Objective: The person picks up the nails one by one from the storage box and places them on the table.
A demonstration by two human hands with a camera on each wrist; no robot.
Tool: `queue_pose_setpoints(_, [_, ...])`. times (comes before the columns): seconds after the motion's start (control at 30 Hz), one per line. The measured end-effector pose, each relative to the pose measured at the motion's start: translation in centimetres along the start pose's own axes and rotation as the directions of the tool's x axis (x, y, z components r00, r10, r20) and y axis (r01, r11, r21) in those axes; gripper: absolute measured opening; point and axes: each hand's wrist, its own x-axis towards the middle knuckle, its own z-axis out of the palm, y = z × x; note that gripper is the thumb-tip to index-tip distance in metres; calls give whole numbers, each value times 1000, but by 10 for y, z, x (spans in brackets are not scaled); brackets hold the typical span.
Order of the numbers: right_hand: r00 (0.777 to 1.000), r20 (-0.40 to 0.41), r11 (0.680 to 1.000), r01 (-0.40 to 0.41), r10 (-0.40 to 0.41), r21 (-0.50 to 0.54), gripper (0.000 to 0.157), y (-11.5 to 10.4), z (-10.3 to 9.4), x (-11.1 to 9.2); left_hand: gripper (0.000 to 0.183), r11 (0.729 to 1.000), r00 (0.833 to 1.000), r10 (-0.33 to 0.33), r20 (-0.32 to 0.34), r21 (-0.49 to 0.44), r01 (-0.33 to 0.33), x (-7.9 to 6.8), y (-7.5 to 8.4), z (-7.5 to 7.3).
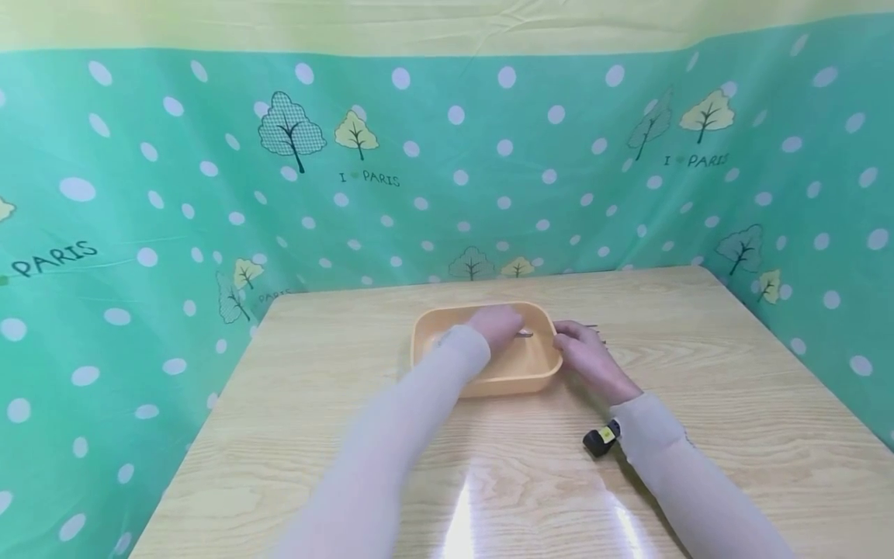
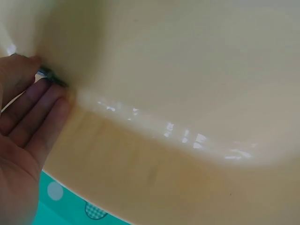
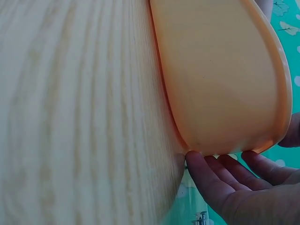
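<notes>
A green dotted curtain (image 1: 454, 186) hangs behind, and the wood-grain tabletop (image 1: 314, 450) lies beneath, an orange basin (image 1: 517, 385). At the basin's right end, the right hand (image 1: 590, 361) grips it; inside the basin, the left hand (image 1: 497, 322) pinches a small dark object (image 2: 52, 76), its kind unclear.

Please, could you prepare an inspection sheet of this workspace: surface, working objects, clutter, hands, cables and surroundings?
Surface: wood-grain table, with bright reflections near the front.
Working objects: orange basin on the table; small dark object inside it, too blurred to identify.
Clutter: thin dark items beyond the right hand, too small to identify.
Hands: left hand pinches the small dark object; right hand holds the basin's right end.
Cables: nothing seen.
Surroundings: green dotted curtain with printed trees.
</notes>
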Motion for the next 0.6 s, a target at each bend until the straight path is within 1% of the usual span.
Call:
queue_pose_setpoints(0.17, [1000, -3, 1000, -8, 8, -6, 53, -1, 0, -1, 12, 999, 1000, 18, -6, 46, -18, 1, 1, 3])
queue_pose_setpoints(0.43, [1000, -1, 1000, 2, -2, -27, 53, -3, 1, 0, 13, 997, 1000, 11, 13, 70, -12, 0, 2, 3])
queue_pose_setpoints(0.6, [1000, -1, 1000, -3, 3, -16, 53, -1, 1, 0, 12, 997, 999, 1, 47, 77, -5, -2, 5, 2])
